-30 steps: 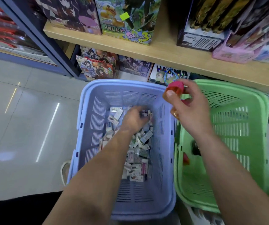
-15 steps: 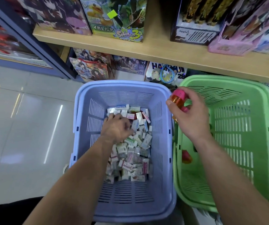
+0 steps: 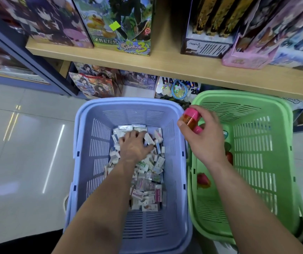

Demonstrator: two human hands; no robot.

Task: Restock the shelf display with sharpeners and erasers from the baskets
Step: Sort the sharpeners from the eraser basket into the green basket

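left hand (image 3: pixel 135 146) spread on erasers (image 3: pixel 148 182), blue basket (image 3: pixel 128 103) far end | right hand (image 3: pixel 208 142) pinches sharpener (image 3: pixel 191 119) over green basket (image 3: pixel 238 94) left rim

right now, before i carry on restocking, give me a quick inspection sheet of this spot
surface: glossy tiled floor; both baskets stand on it side by side.
job's things: blue basket holds a pile of small packaged erasers; green basket holds a few loose sharpeners; one pink and orange sharpener is in hand.
clutter: nothing seen.
hands: left hand lies spread on the erasers; right hand pinches the pink and orange sharpener over the green basket's left rim.
cables: nothing seen.
surroundings: wooden shelf above the baskets carries boxed goods; printed bags stand beneath it.
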